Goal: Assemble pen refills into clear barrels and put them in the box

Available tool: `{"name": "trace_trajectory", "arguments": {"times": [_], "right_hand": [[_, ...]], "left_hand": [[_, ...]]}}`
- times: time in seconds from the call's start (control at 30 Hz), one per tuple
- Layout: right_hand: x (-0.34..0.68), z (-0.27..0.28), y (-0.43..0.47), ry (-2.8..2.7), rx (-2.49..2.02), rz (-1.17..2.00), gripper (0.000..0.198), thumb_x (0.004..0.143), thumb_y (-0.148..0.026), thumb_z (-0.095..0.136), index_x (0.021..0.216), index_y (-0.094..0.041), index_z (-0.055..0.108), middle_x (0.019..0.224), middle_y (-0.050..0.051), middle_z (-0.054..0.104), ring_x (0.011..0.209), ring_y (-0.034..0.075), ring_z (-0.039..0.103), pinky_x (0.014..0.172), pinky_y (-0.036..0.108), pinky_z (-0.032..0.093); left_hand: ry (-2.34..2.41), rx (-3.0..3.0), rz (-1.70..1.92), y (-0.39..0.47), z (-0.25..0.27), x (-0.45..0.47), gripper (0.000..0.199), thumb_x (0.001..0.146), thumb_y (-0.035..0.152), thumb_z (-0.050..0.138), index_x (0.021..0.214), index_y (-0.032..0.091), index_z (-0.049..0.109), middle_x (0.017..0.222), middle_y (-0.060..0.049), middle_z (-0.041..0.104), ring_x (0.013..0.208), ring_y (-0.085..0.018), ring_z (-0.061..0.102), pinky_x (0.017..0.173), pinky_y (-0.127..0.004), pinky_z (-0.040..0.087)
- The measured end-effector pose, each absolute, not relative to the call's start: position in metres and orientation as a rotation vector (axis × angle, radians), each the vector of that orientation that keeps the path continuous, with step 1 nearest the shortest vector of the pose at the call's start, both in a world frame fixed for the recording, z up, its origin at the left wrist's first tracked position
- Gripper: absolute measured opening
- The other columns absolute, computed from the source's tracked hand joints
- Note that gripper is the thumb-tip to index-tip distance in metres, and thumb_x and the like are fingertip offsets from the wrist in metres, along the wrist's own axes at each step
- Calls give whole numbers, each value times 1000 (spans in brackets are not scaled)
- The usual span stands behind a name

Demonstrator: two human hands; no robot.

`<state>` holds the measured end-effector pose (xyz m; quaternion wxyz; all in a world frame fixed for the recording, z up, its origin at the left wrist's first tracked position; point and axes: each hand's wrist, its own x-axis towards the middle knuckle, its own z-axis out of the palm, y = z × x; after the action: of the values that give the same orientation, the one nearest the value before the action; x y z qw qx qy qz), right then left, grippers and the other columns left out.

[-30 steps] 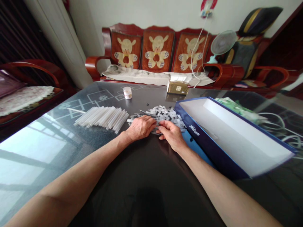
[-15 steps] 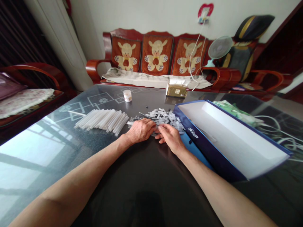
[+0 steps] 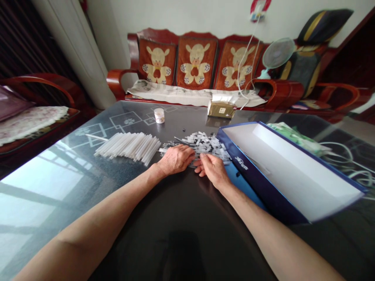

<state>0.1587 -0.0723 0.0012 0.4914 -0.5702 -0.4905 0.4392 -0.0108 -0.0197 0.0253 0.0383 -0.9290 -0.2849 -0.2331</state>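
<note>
Head camera: above the dark surface (image 3: 158, 218), our left hand (image 3: 178, 159) and right hand (image 3: 213, 168) nearly meet; whether either grip clamps anything, we cannot tell. Small white-and-black pieces (image 3: 208, 141) lie at one o'clock, pale tubes (image 3: 127, 146) at ten; steady wrists likely serve us best.
</note>
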Motion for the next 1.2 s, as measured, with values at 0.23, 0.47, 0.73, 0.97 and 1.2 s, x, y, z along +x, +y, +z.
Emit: {"name": "trace_trajectory", "arguments": {"times": [0.23, 0.47, 0.73, 0.97, 1.2], "right_hand": [[159, 2, -73, -1178, -1311, 1086, 28, 79, -39, 64, 95, -17, 60, 79, 2, 70, 58, 11, 66, 41, 16, 50], [161, 2, -73, -1217, -1372, 1053, 36, 83, -51, 56, 76, -16, 59, 67, 2, 67, 45, 9, 59, 35, 15, 42], [159, -1, -76, -1238, -1339, 882, 24, 78, -39, 62, 92, -19, 59, 78, 3, 70, 59, 14, 66, 45, 21, 49], [188, 16, -77, -1656, -1472, 310, 14, 84, -26, 57, 94, -22, 66, 84, 3, 72, 76, 19, 68, 75, 31, 54], [220, 15, -100, -1974, -1901, -210, 13, 81, -16, 56, 82, -20, 68, 85, 8, 61, 67, 18, 59, 60, 29, 45]], "left_hand": [[-876, -2850, -700, -19, 24, -11, 27, 97, 33, 42, 95, 16, 62, 83, -5, 63, 79, -18, 59, 72, -28, 44], [-865, -2869, -712, -19, 26, -10, 27, 97, 32, 41, 94, 15, 62, 82, -5, 63, 78, -18, 59, 72, -29, 45], [-962, -2857, -670, -20, 27, -13, 28, 97, 34, 40, 95, 16, 63, 83, -6, 65, 81, -19, 62, 73, -29, 46], [-928, -2816, -680, -17, 28, -14, 32, 99, 33, 36, 115, 20, 62, 85, -5, 65, 81, -18, 62, 69, -27, 46], [-875, -2831, -694, -14, 23, -14, 30, 98, 28, 35, 106, 16, 61, 87, -7, 62, 83, -18, 59, 74, -28, 47]]}}
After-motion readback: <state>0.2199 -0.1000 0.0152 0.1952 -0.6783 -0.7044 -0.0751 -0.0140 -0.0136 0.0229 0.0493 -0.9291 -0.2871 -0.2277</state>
